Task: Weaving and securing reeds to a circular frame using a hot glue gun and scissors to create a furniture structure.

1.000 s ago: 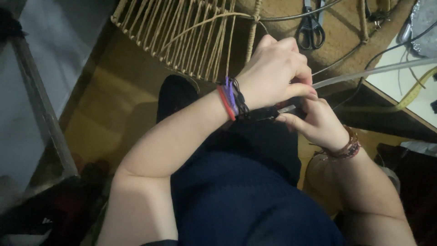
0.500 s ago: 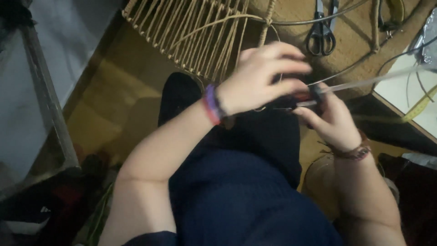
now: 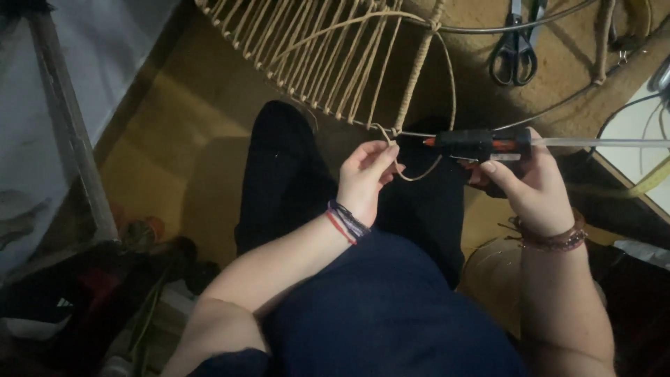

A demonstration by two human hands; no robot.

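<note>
A metal wire hoop [image 3: 488, 29] strung with rows of tan cord [image 3: 328, 63] lies in front of my knees. My left hand [image 3: 366, 174] pinches a loose loop of the tan cord just below a knot on the hoop's near rim [image 3: 391, 131]. My right hand [image 3: 530, 183] grips a black glue gun [image 3: 481, 145] with an orange tip that points left at the knot. A clear glue stick [image 3: 600, 142] sticks out of the gun's back to the right.
Black-handled scissors [image 3: 515, 49] lie on the brown floor beyond the hoop. A white board with cables [image 3: 638, 139] sits at the right. A pale wall panel and a dark post [image 3: 70, 139] stand at the left, with dim clutter [image 3: 132, 244] below.
My hands were clasped together around the gun. Now the left hand has dropped away and holds the cord, and the right holds the gun level toward the knot.
</note>
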